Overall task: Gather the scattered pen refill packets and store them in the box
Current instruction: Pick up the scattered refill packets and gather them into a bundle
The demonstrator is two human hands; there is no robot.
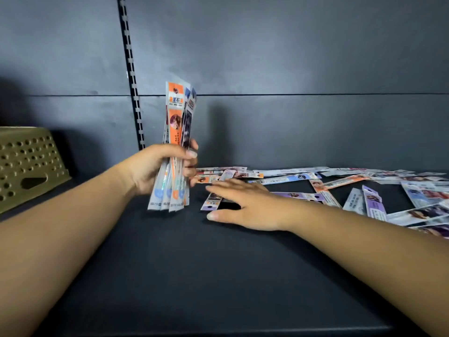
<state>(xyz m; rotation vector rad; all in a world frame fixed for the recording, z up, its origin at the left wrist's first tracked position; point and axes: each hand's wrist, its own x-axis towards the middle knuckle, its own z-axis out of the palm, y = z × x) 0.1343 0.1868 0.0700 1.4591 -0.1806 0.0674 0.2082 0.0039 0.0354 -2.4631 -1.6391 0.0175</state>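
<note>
My left hand (160,166) grips an upright bundle of pen refill packets (178,122), orange, purple and white, held above the dark shelf. My right hand (243,203) lies flat, palm down and fingers spread, on a purple packet (211,201) resting on the shelf just right of the bundle. Several more packets (364,190) lie scattered across the shelf to the right and behind that hand. The olive perforated box (26,161) stands at the far left, partly cut off by the frame edge.
The dark shelf surface (194,276) runs toward me to its front edge. A grey back wall with a slotted metal upright (132,76) closes the rear.
</note>
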